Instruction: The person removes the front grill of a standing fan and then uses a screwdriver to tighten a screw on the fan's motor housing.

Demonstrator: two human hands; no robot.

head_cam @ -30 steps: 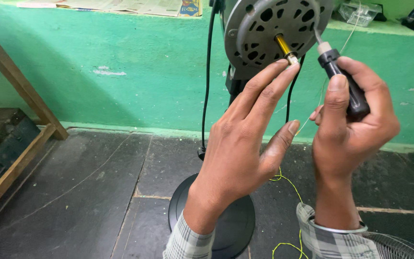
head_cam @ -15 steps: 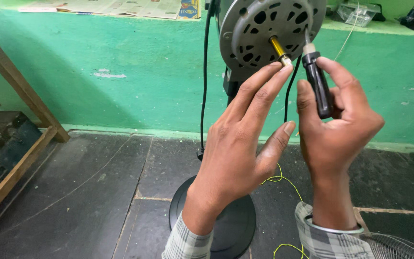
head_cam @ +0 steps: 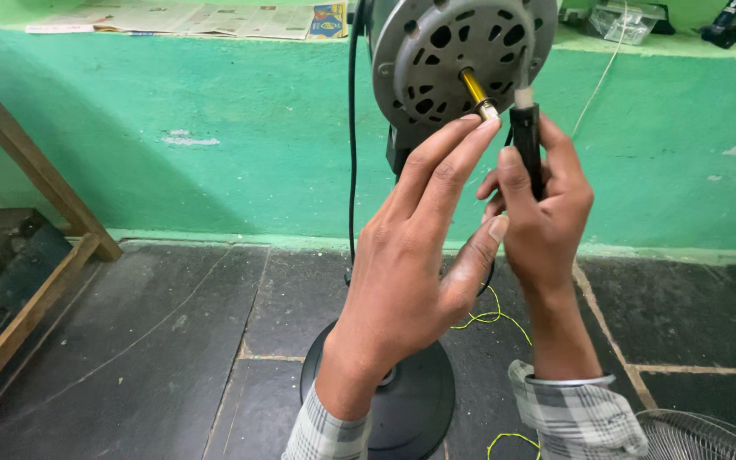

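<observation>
Nearest the camera, two checked sleeves (head_cam: 572, 417) rise from the bottom edge, with a wire fan guard (head_cam: 709, 436) at the near right corner and thin yellow wire (head_cam: 491, 315) trailing over the dark stone floor (head_cam: 129, 341). Just beyond the sleeves sits the round black base (head_cam: 411, 400) of a stand fan, partly hidden by the left forearm. Above it, the left hand (head_cam: 411, 264) is spread loosely open, holding nothing; its index and middle fingertips (head_cam: 483, 126) reach up to touch the tip of the brass shaft (head_cam: 474, 92). Beside it on the right, the right hand (head_cam: 543, 209) is closed around the black handle of a screwdriver (head_cam: 528, 140), held upright, its top end close against the lower right of the fan motor (head_cam: 462, 51). That motor, a grey metal housing pierced with oval vents, stands at the top centre with the shaft jutting toward the viewer. A black cable (head_cam: 353, 128) hangs down its left side. Behind stands a green wall (head_cam: 215, 153) with newspaper (head_cam: 189, 19) on its ledge, and a wooden frame (head_cam: 19, 255) leans at far left.
</observation>
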